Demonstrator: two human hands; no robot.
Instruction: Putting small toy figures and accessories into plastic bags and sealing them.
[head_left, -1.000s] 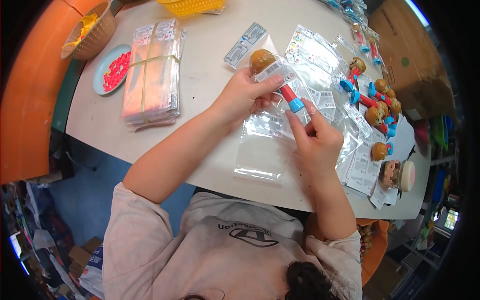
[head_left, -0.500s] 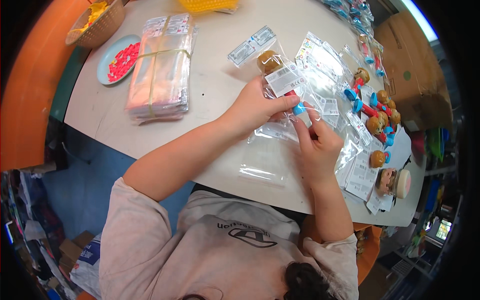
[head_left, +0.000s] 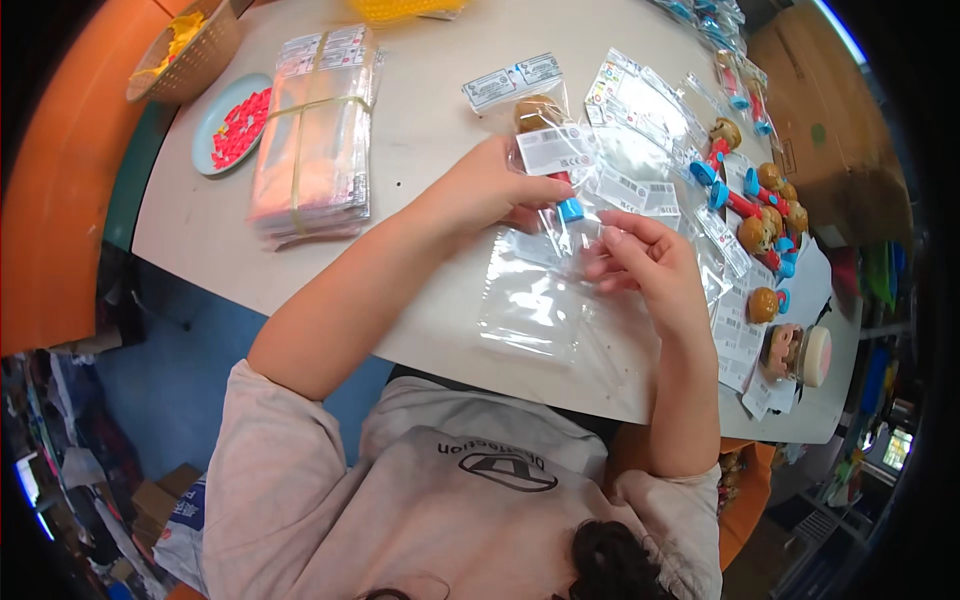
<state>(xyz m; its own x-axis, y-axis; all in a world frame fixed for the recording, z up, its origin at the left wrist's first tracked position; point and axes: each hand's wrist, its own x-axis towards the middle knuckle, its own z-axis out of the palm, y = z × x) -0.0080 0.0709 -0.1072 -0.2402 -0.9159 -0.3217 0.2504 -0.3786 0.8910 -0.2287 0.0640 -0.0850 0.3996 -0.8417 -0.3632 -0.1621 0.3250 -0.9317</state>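
My left hand [head_left: 485, 195] is closed around a clear bag with a toy figure inside. The toy has a round brown head [head_left: 538, 113] and a blue foot [head_left: 570, 209]; a little red shows between them. A white label [head_left: 555, 150] lies over its middle, and a printed header [head_left: 513, 83] tops the bag. Beside the blue foot, the bent fingers of my right hand [head_left: 650, 265] pinch the loose film at the bag's lower end. Flat under both hands lies another clear bag [head_left: 525, 310].
Several unbagged figures [head_left: 755, 235] lie at the right over label sheets [head_left: 738, 335], near a jar [head_left: 815, 356]. At the left stand a banded stack of bags [head_left: 315, 140], a plate [head_left: 203, 140] of small pink pieces and a basket [head_left: 205, 60]. A carton [head_left: 820, 120] stands far right.
My right hand has moved away from the toy's blue foot, down and right, its fingers loosening. The bagged toy has turned more upright in my left hand.
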